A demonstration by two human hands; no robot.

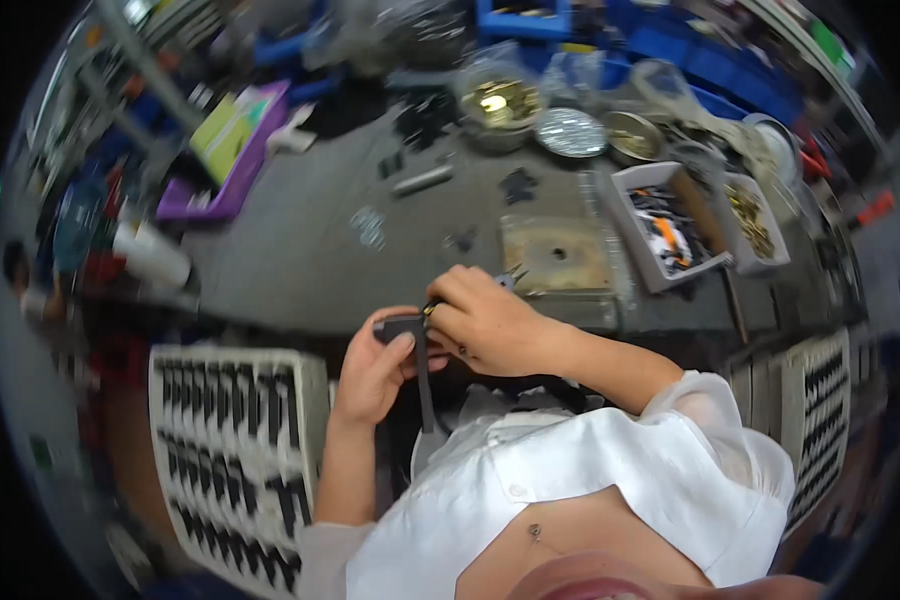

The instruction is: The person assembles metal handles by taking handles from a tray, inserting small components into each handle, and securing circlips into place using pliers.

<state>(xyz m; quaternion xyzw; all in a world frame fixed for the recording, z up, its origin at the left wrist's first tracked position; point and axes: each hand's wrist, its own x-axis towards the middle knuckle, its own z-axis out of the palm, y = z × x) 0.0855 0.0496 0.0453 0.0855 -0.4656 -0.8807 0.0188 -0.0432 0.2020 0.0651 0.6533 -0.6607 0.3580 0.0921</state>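
My left hand (370, 372) is closed around a dark strap-like piece (400, 325), with the thumb pressed on it. A narrow dark strip (425, 385) hangs from there toward my lap. My right hand (495, 322) meets the left at this piece, its fingers bent and pinched near a small gold-coloured spot (430, 309). Out of the back of the right hand stick the jaws of small pliers (511, 277), pointing away from the piece. The pliers' handles are hidden in the palm. Just beyond lies a worn metal plate (535, 262) with a dark hole.
White racks of dark pieces stand left (315, 400) and right (838, 400). On the bench are a purple tray (238, 190), a metal cylinder (423, 181), a box of black and orange parts (660, 272), a box of gold parts (770, 258) and a round tin (570, 134).
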